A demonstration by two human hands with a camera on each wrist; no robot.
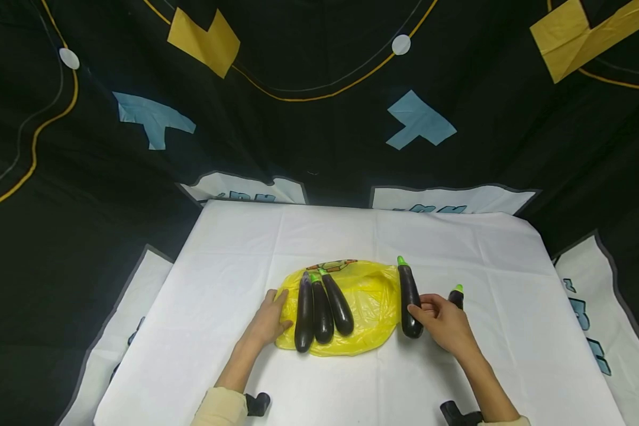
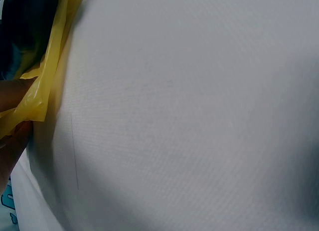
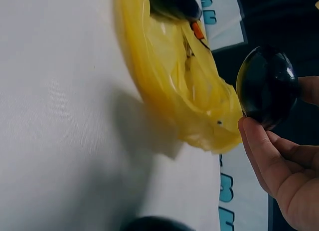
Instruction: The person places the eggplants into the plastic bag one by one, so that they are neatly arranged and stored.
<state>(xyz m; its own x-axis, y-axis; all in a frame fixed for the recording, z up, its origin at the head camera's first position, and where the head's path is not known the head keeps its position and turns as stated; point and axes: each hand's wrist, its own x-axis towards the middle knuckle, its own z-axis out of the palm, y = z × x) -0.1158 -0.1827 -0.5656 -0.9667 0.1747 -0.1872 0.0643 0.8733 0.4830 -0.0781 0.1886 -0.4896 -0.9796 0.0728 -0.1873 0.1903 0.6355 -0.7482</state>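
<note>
A yellow plastic bag [image 1: 375, 302] lies flat on the white-covered table, with three dark purple eggplants [image 1: 323, 310] side by side on its left half. My left hand [image 1: 266, 319] is at the bag's left edge; in the left wrist view its fingers [image 2: 12, 94] pinch the yellow plastic [image 2: 42, 99]. At the bag's right edge, my right hand [image 1: 447, 325] holds another eggplant [image 1: 407, 296], its green stem end pointing away. The right wrist view shows this eggplant [image 3: 269, 86] between thumb and fingers. One more eggplant [image 1: 457, 297] is partly hidden behind the right hand.
White cloth covers the table [image 1: 234, 254]. A black curtain [image 1: 309, 142] with yellow and blue shapes hangs behind it. Black wrist mounts [image 1: 257, 404] show beside both forearms. A dark rounded thing [image 3: 154, 225] sits at the bottom of the right wrist view.
</note>
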